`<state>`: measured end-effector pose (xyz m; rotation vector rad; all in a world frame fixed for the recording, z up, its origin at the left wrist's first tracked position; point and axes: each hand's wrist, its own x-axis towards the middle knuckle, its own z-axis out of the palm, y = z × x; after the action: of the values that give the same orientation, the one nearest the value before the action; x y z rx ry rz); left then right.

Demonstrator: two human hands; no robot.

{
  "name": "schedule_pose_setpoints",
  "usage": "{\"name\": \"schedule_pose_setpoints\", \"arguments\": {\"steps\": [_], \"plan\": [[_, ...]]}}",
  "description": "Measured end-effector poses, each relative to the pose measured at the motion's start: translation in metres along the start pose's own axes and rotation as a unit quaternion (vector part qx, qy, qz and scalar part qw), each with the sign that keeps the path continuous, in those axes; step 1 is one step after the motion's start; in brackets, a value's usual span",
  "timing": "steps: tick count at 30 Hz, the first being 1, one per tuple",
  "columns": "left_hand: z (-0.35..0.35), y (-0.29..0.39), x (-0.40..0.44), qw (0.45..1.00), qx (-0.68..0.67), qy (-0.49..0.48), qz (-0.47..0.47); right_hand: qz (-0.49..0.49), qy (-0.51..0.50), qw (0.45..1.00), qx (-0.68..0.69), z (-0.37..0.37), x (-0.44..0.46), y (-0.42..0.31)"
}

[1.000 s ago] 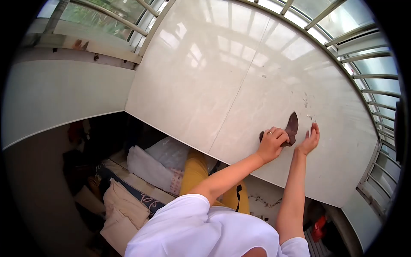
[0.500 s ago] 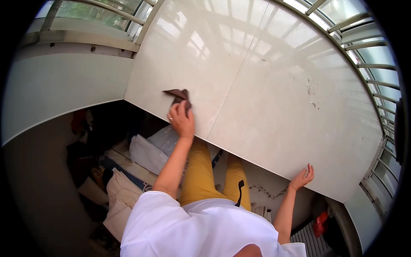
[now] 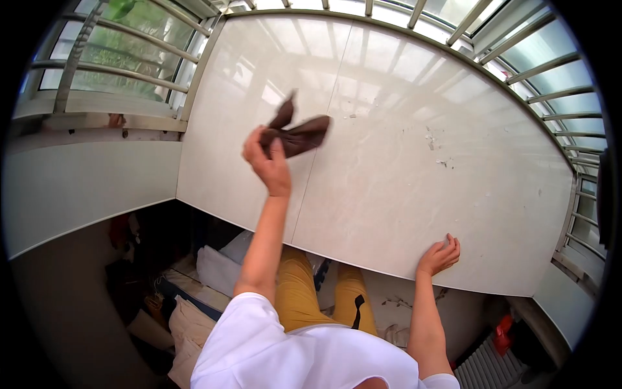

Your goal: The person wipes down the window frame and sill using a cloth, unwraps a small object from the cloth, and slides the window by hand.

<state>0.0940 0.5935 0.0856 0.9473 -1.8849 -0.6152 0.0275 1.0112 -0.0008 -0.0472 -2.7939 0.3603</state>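
My left hand (image 3: 267,163) is closed on a dark brown cloth (image 3: 304,136), with the thumb and fingers gripping one end. The cloth's loose ends flare up and to the right, slightly blurred, over the left part of a glossy cream tiled countertop (image 3: 382,188). By the front edge of that countertop, my right hand (image 3: 439,257) rests with its fingers loosely bent and apart, holding nothing. Whether its palm presses on the surface I cannot tell.
Metal window bars (image 3: 544,68) run around the far and right sides. Small pale flakes (image 3: 431,139) and scuffs mark the right part of the countertop. Below the front edge lie bags and folded fabric (image 3: 220,266), and a red item (image 3: 503,334) sits at lower right.
My left hand has lifted the cloth away from near the front edge, farther onto the countertop, and the cloth has spread out. My right hand stays near the edge; the view has tilted up.
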Motion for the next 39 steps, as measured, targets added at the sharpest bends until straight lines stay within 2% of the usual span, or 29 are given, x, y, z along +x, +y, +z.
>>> {"name": "schedule_pose_setpoints", "arguments": {"steps": [2, 4, 5, 6, 8, 10, 11, 13, 16, 17, 18, 19, 21, 23, 25, 28, 31, 33, 34, 36, 37, 39], "plan": [[-0.019, -0.107, 0.046, 0.978, 0.193, 0.078, -0.010, 0.011, -0.018, 1.000, -0.020, 0.001, 0.000, -0.003], [-0.031, -0.172, 0.064, 0.942, 0.275, 0.043, -0.186, 0.015, -0.017, 1.000, -0.020, -0.001, -0.001, -0.005], [-0.028, -0.184, 0.066, 0.903, 0.341, 0.051, -0.258, 0.008, -0.019, 1.000, -0.018, -0.002, 0.000, -0.005], [-0.017, -0.181, 0.070, 0.897, 0.345, 0.037, -0.274, 0.014, -0.017, 1.000, -0.021, -0.001, 0.001, -0.006], [0.033, -0.169, 0.055, 0.940, 0.329, 0.005, -0.084, 0.015, -0.033, 0.999, -0.024, -0.004, -0.001, -0.007], [0.096, -0.092, 0.028, 0.968, 0.235, -0.090, 0.016, 0.007, -0.021, 1.000, -0.017, -0.003, 0.001, -0.008], [0.121, -0.038, 0.003, 0.973, 0.174, -0.151, 0.028, -0.002, -0.008, 1.000, -0.011, -0.003, 0.001, -0.009], [0.168, 0.037, -0.060, 0.962, 0.123, -0.230, 0.075, 0.005, -0.016, 1.000, -0.016, -0.002, 0.000, -0.007], [0.208, 0.138, -0.147, 0.931, -0.040, -0.350, 0.097, 0.012, -0.030, 0.999, -0.022, -0.004, -0.003, -0.003], [0.212, 0.163, -0.167, 0.909, -0.105, -0.397, 0.072, 0.020, -0.034, 0.999, -0.015, -0.004, -0.001, -0.005], [0.213, 0.183, -0.181, 0.873, -0.176, -0.455, -0.011, 0.013, -0.029, 0.999, -0.012, -0.005, 0.000, -0.007], [0.209, 0.198, -0.187, 0.867, -0.213, -0.444, -0.076, 0.008, -0.024, 1.000, -0.005, -0.006, -0.001, -0.006], [0.197, 0.204, -0.160, 0.890, -0.257, -0.366, -0.091, 0.002, -0.015, 1.000, 0.007, -0.003, -0.002, -0.004], [0.174, 0.174, -0.112, 0.914, -0.275, -0.291, -0.068, -0.010, -0.012, 1.000, 0.000, -0.004, -0.002, -0.003], [0.148, 0.117, -0.038, 0.945, -0.249, -0.211, -0.019, -0.017, -0.005, 1.000, -0.009, -0.003, -0.002, -0.005], [0.102, 0.005, 0.065, 0.992, -0.095, -0.078, -0.002, -0.014, -0.007, 1.000, -0.025, -0.002, -0.003, -0.006], [0.057, -0.102, 0.134, 0.994, 0.111, -0.006, 0.015, -0.013, -0.008, 0.998, -0.060, 0.002, -0.005, -0.005], [0.035, -0.163, 0.151, 0.973, 0.223, -0.053, -0.009, 0.009, -0.022, 0.996, -0.083, 0.012, -0.002, 0.002], [0.024, -0.176, 0.154, 0.955, 0.279, -0.094, -0.024, 0.005, -0.019, 0.997, -0.080, 0.014, 0.004, -0.015], [0.020, -0.181, 0.150, 0.940, 0.322, -0.113, -0.014, -0.005, -0.048, 0.995, -0.087, 0.012, 0.029, -0.054], [0.022, -0.178, 0.149, 0.920, 0.366, -0.142, -0.001, -0.028, -0.067, 0.997, -0.027, 0.018, 0.047, -0.088], [0.022, -0.183, 0.150, 0.920, 0.360, -0.153, -0.004, -0.121, -0.062, 0.984, 0.117, 0.043, 0.082, -0.179]]}}
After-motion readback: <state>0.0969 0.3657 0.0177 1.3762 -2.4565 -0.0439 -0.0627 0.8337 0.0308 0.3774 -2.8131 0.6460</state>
